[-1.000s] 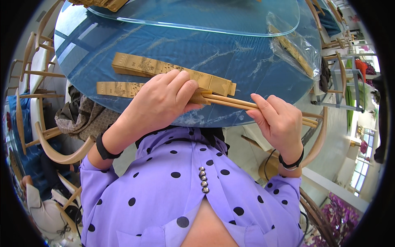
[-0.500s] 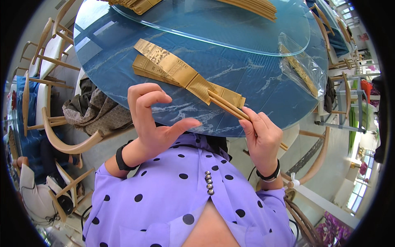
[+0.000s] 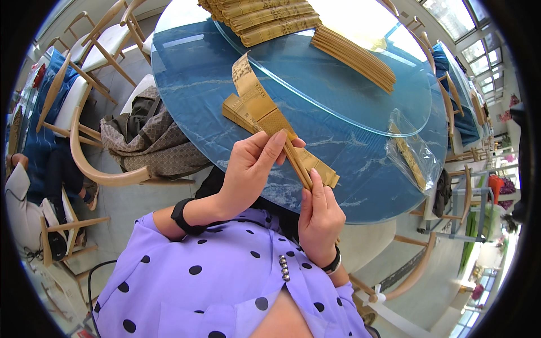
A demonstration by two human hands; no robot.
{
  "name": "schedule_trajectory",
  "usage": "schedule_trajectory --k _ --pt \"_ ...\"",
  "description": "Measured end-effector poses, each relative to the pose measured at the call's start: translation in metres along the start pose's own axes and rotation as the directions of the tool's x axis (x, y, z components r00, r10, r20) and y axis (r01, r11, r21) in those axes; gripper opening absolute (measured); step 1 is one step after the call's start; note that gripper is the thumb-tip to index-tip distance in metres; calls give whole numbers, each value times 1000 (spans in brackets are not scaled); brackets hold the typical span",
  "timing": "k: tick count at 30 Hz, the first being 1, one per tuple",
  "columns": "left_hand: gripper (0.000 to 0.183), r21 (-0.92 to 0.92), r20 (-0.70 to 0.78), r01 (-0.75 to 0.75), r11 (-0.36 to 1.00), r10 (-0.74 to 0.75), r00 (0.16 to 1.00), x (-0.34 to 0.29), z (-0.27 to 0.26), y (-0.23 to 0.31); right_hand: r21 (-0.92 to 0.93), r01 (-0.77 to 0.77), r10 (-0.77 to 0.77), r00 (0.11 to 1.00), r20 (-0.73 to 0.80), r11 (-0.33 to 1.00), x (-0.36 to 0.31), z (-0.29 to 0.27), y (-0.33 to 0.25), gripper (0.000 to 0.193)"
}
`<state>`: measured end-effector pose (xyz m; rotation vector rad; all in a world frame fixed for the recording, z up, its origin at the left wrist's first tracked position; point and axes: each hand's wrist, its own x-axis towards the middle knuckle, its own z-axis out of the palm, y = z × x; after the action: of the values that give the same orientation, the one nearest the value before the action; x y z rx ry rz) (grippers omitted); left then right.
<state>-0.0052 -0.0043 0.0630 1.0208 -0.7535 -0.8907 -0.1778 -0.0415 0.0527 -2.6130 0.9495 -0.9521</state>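
A pair of wooden chopsticks (image 3: 297, 163) slants between my two hands, its far end inside a gold paper sleeve (image 3: 253, 96). My left hand (image 3: 245, 174) is closed, thumb and fingers pinching the sleeve's open end around the chopsticks. Lower down the sticks, my right hand (image 3: 320, 222) grips them between thumb and fingers. The sleeve's far end curls up off the table. Beneath it lies a small stack of flat gold sleeves (image 3: 238, 114) on the blue tabletop, partly covered by the held sleeve and my hands.
On the glass turntable (image 3: 338, 107) sit a pile of gold sleeves (image 3: 265, 25) and a row of stacked gold strips (image 3: 355, 56). A clear plastic bag (image 3: 414, 163) with a gold packet lies at the right. A chair (image 3: 107, 174) holding a patterned bag (image 3: 152, 138) stands left.
My left hand has gone from open and raised to pinching the sleeve's end round the chopsticks. My right hand sits closer to the sleeve, and the view has shifted.
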Motion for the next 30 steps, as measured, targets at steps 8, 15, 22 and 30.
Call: schedule_trajectory --k 8,15,22,30 --pt "35 119 70 -44 992 36 997 -4 -4 -6 83 -5 3 1000 29 997 -1 -1 -1 39" --pt "37 257 -108 -195 947 228 968 1 -8 -17 83 -6 4 999 33 997 3 -2 -1 40" --pt "34 465 -57 -280 840 344 937 -6 -4 -19 84 -19 19 1000 1 996 3 -1 -2 37" --pt "32 120 -88 -126 985 137 987 -3 -1 -22 103 -42 38 998 45 994 2 3 -2 35"
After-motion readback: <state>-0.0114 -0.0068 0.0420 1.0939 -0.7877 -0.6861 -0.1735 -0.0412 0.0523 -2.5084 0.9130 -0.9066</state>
